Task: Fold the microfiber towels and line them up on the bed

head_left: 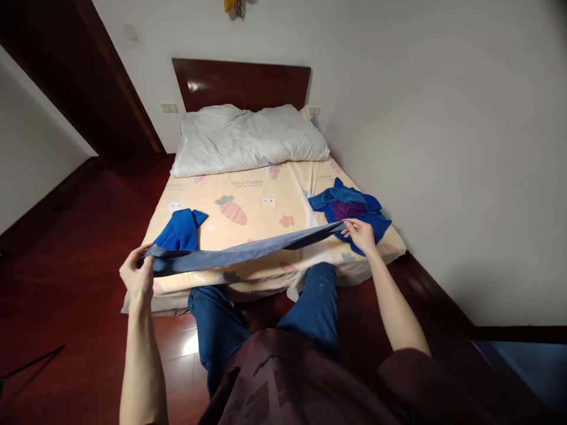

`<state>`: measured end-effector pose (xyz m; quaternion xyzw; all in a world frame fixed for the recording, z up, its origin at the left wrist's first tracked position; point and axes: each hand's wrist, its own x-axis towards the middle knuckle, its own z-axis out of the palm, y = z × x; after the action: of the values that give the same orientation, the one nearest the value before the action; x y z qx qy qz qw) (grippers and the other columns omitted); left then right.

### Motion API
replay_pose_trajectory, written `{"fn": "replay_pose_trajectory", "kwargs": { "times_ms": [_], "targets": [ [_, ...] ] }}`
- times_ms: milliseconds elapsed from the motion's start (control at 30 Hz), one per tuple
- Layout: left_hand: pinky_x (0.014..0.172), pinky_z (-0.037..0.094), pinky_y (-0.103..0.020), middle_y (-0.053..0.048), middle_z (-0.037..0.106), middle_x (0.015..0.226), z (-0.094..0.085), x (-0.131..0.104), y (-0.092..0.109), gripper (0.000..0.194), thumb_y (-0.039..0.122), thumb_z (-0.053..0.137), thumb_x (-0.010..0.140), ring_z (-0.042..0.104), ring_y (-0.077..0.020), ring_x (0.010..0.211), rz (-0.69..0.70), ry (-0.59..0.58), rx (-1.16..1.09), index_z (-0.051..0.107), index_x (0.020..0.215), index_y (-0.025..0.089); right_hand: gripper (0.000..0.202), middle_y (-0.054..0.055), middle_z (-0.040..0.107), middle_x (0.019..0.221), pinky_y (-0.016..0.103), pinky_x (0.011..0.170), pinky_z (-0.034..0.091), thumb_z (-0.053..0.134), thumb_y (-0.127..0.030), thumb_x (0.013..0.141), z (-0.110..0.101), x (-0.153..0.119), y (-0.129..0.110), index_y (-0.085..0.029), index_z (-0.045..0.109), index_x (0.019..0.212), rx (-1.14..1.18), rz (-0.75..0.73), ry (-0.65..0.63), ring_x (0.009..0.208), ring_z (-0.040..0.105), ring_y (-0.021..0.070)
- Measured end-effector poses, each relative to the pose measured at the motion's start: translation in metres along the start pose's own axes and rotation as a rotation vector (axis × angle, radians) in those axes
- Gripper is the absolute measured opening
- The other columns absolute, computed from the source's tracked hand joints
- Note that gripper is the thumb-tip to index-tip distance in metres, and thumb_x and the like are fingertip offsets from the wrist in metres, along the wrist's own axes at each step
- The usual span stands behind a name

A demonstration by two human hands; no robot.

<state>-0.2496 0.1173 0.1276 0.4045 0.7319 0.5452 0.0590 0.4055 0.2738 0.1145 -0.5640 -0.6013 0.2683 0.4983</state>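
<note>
A long blue-grey cloth (pixel 248 251) is stretched between my two hands above the near edge of the bed. My left hand (pixel 138 271) pinches its left end, and my right hand (pixel 359 235) grips the other end, a little higher in the picture. Behind the cloth on the left lies a folded bright blue garment (pixel 181 229), partly covered by it. Close to my right hand sits a crumpled pile of blue clothes (pixel 376 221), with a purple piece (pixel 349 209) in its middle.
The bed has a cream sheet (pixel 252 203) with carrot prints. A white quilt (pixel 252 139) lies before the dark wooden headboard (pixel 248 85). My knees are at the bed's near edge. A white wall (pixel 443 147) stands on the right, and a thin black rod (pixel 35 361) is at lower left.
</note>
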Motion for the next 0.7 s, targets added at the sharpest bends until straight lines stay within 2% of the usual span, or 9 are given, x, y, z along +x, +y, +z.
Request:
{"fn": "replay_pose_trajectory", "kwargs": {
  "times_ms": [100, 267, 400, 533, 600, 700],
  "targets": [
    [0.087, 0.053, -0.033, -0.006, 0.074, 0.095, -0.004, -0.009, -0.009, 0.036, 0.027, 0.063, 0.071, 0.068, -0.0232, 0.091, -0.052, 0.057, -0.133, 0.076, 0.102, 0.014, 0.063, 0.005, 0.068, 0.059, 0.027, 0.049, 0.053, 0.067, -0.071, 0.08, -0.008, -0.011, 0.005, -0.012, 0.074, 0.099, -0.072, 0.006, 0.003, 0.048, 0.063, 0.0171],
    [0.076, 0.053, -0.031, -0.006, 0.073, 0.091, -0.016, -0.014, -0.018, 0.032, 0.033, 0.067, 0.076, 0.065, -0.0195, 0.081, -0.053, 0.082, -0.152, 0.075, 0.1, 0.013, 0.061, 0.003, 0.065, 0.055, 0.025, 0.048, 0.05, 0.066, -0.07, 0.081, -0.017, -0.018, 0.01, -0.012, 0.074, 0.1, -0.131, 0.017, -0.043, 0.045, 0.059, 0.0155],
    [0.067, 0.051, -0.028, -0.005, 0.072, 0.088, -0.02, -0.014, -0.007, 0.032, 0.037, 0.071, 0.078, 0.062, -0.0165, 0.074, -0.034, -0.028, -0.08, 0.075, 0.1, 0.015, 0.059, 0.005, 0.067, 0.058, 0.027, 0.052, 0.052, 0.065, -0.067, 0.083, -0.021, -0.014, 0.01, -0.012, 0.077, 0.099, -0.209, -0.007, -0.014, 0.049, 0.062, 0.0166],
    [0.053, 0.046, -0.025, -0.002, 0.067, 0.077, -0.016, -0.011, 0.003, 0.035, 0.04, 0.074, 0.077, 0.06, -0.0144, 0.061, -0.135, -0.147, -0.143, 0.072, 0.101, 0.014, 0.058, 0.008, 0.072, 0.063, 0.029, 0.055, 0.056, 0.07, -0.064, 0.079, -0.024, -0.005, 0.01, -0.01, 0.079, 0.101, -0.181, -0.013, 0.058, 0.053, 0.066, 0.0187],
    [0.055, 0.051, -0.026, -0.003, 0.068, 0.081, -0.011, -0.008, 0.004, 0.039, 0.041, 0.076, 0.076, 0.063, -0.0151, 0.062, -0.167, -0.166, -0.217, 0.07, 0.102, 0.013, 0.059, 0.01, 0.073, 0.065, 0.029, 0.051, 0.055, 0.072, -0.063, 0.077, -0.025, -0.001, 0.009, -0.01, 0.079, 0.101, -0.133, 0.01, 0.063, 0.052, 0.066, 0.0193],
    [0.068, 0.059, -0.03, -0.004, 0.068, 0.085, -0.001, -0.004, 0.004, 0.045, 0.047, 0.076, 0.073, 0.067, -0.0157, 0.066, -0.158, -0.156, -0.268, 0.068, 0.101, 0.013, 0.058, 0.011, 0.074, 0.066, 0.029, 0.048, 0.055, 0.075, -0.063, 0.075, -0.027, 0.002, 0.007, -0.009, 0.078, 0.098, -0.093, 0.017, 0.063, 0.053, 0.069, 0.0207]
  ]
}}
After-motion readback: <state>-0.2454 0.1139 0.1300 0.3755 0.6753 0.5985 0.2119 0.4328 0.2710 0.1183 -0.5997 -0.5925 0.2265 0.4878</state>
